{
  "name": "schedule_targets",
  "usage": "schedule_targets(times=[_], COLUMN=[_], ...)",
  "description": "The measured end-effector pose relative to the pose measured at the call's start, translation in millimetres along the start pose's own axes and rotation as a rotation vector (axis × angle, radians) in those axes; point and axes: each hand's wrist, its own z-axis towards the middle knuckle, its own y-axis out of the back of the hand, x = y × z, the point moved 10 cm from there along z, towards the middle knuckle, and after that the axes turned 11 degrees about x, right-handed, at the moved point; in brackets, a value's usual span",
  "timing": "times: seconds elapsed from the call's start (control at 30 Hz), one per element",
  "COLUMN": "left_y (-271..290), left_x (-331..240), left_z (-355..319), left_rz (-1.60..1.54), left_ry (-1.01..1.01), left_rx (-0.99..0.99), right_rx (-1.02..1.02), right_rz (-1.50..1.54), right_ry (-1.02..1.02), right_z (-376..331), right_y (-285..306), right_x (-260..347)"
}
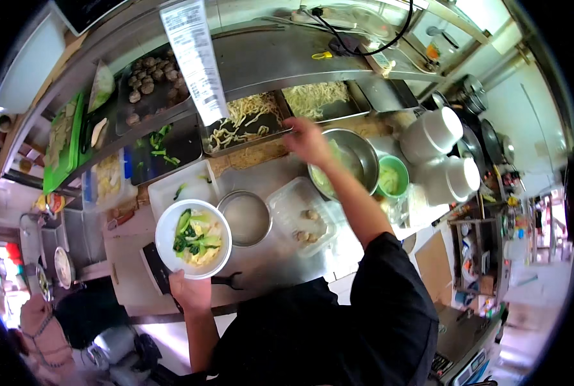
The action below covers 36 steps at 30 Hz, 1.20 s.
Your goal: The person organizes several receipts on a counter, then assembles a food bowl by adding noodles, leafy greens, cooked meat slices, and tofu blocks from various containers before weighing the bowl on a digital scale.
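"Where is the white bowl [165, 236]?"

"Over the near left part of the worktop [280, 273], held up in the left hand [189, 293]. That hand is closed on the near side of its rim, thumb over the top."

"What's inside?"

"Dark leafy greens [195, 244] with pale stalks, lying over pale yellow food [204, 255]."

"And the right hand [305, 140]?"

"Reaching toward the back edge, its forearm crossing above the steel bowl [369, 151]. The fingers are bent, near the front right corner of a dark tray [271, 114] of noodles [245, 110]. I can't tell whether they pinch anything or touch the tray."

"What stands between?"

"Just beside the white bowl, a round steel pot [269, 225] of cloudy liquid. Right of that, a clear plastic tray [288, 207] with a few small lumps [306, 236] in it. Behind the white bowl, a white tray [195, 185] holds scraps of green."

"Toward the right end?"

"A green tub [405, 182] beside the steel bowl, then two stacks of white bowls [432, 134]."
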Motion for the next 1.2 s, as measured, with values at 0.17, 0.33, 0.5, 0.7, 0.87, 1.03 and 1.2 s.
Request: schedule_targets(times=[0.17,0.33,0.5,0.7,0.87,1.03,1.2], left_y=[-31.1,-43.4,-58.9,-71.7,-70.8,-64.5,-59.6], left_x=[47.1,67.5,77.2,106.2,104.0,97.5,96.9], left_z=[-46.1,-84.0,-116.0,-109.3,-102.3,-101.1,-103.5], left_rz=[-0.1,0.106,0.054,0.026,-0.049,-0.016,0.033], left_ry=[-0.113,-0.189,-0.334,-0.242,-0.265,-0.306,-0.331], left_rx=[-0.171,-0.294,-0.247,-0.289,-0.323,-0.273,-0.251], right_rx=[-0.002,0.17,0.277,0.336,0.348,0.36,0.389], right_rz=[-0.457,-0.594,-0.653,-0.654,-0.653,-0.662,-0.663], right_ry=[-0.399,-0.019,-0.072,-0.07,-0.086,-0.089,-0.076], right_z=[94.0,140.8,166.6,174.9,177.8,177.9,178.9], right_y=[84.9,92.7,34.5,18.1,17.8,13.5,4.8], right_x=[-171.5,-202.6,-193.7,-181.3,-180.0,-174.9,-167.1])
